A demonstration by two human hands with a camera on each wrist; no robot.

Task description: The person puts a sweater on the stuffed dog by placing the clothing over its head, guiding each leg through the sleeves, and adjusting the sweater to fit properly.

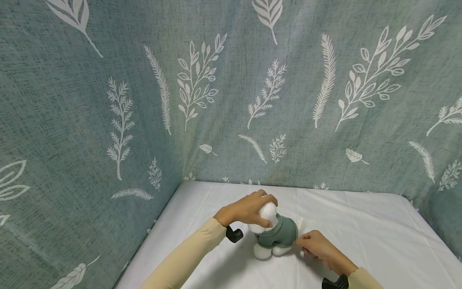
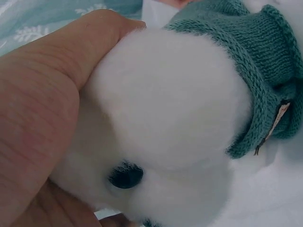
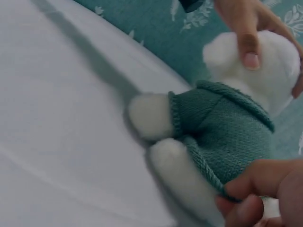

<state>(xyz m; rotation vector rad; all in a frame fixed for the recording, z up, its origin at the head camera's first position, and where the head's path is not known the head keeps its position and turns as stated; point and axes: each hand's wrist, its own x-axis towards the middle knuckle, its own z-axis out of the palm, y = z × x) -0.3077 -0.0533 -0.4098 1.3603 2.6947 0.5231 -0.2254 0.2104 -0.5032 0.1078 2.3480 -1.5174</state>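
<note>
A white plush dog [image 1: 262, 251] wearing a green knitted sweater [image 1: 285, 232] is on the white-covered surface. My left hand [image 1: 249, 208] grips the toy's head from above, its thumb pressed into the fluffy fur in the right wrist view. One dark eye [image 2: 126, 175] of the toy shows close up in the left wrist view, and a small tag [image 2: 279, 119] hangs at the sweater's side. At the toy's rear, my right hand [image 1: 319, 249] pinches the sweater's bottom hem between thumb and forefinger. A white hind leg [image 3: 182, 175] pokes out below that hem.
White cloth [image 1: 361, 224] covers the table, with slight creases. Green fabric with white leaf prints [image 1: 231, 100] hangs behind the table and along its left and right sides. A black wrist camera [image 1: 234, 235] sits on the left wrist, another [image 1: 335, 282] on the right.
</note>
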